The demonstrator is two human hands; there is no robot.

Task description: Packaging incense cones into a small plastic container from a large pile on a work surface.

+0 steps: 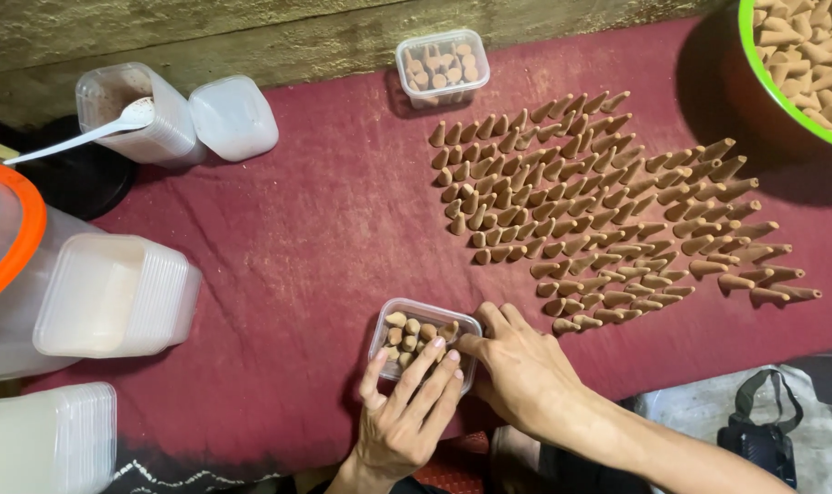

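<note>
Dark red cloth covers the low surface against a rough, weathered wall. Near its front edge sits a small clear plastic tub, partly filled with tan clay-coloured cones standing upright. The left hand lies over the tub's near side with fingers spread and lightly curled, bracing it so it cannot slide. The right hand presses fingertips at the tub's right rim, pinched around one cone and tipping it in among the others.

Just beside the right hand spreads a large fan of loose brown cones laid in rows on the cloth (all lying on their sides, tips pointing roughly the same way, which keeps them within easy reach and easy to pick singly). Beyond the rows, a second clear tub of cones stands already full. A green-rimmed bowl heaped with more cones occupies the far right corner. To the left lie stacks of empty clear tubs, a lidded jar holding a white plastic spoon, and an orange-rimmed container.
</note>
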